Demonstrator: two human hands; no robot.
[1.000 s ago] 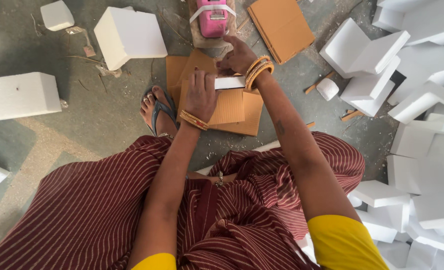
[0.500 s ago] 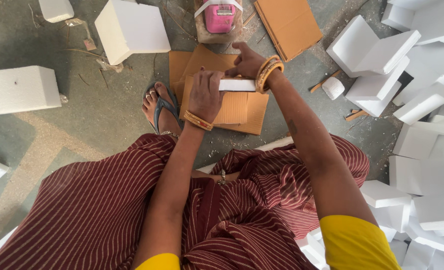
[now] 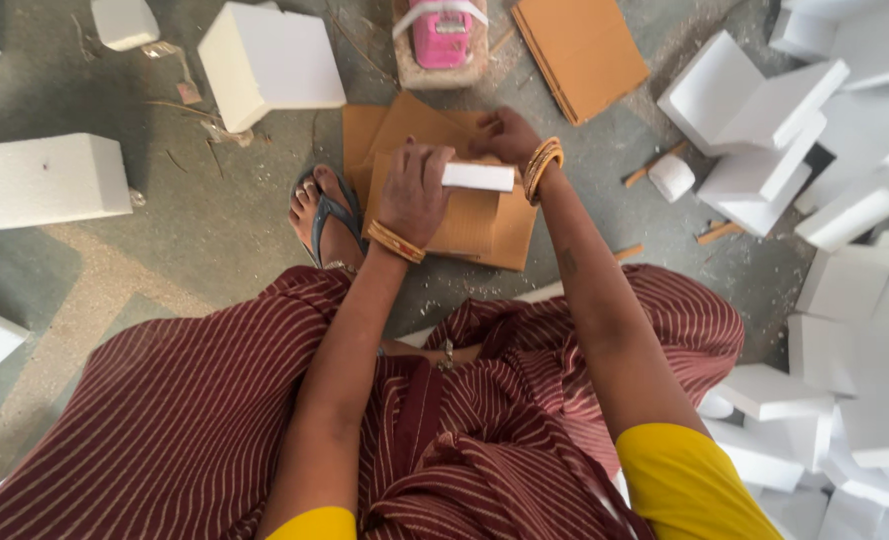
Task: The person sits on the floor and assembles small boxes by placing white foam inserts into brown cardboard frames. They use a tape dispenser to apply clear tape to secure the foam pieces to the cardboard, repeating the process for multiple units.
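- Foam strip (image 3: 478, 177), small and white, lies across the top of the brown cardboard sheets (image 3: 484, 228) on the floor.
- Left hand (image 3: 414, 192) is curled over the strip's left end, fingers closed on it.
- Right hand (image 3: 504, 135) sits just beyond the strip, at its far side; whether it grips anything cannot be told.
- Pink tool (image 3: 440, 38) lies further out from the strip.
- Sandalled foot (image 3: 322, 212) rests just left of the sheets.
- White foam blocks (image 3: 269, 60) lie well apart from the strip on both sides.

left hand (image 3: 414, 192): knuckles up, grip closed | right hand (image 3: 504, 135): curled, wrist bent | both arms extended forward
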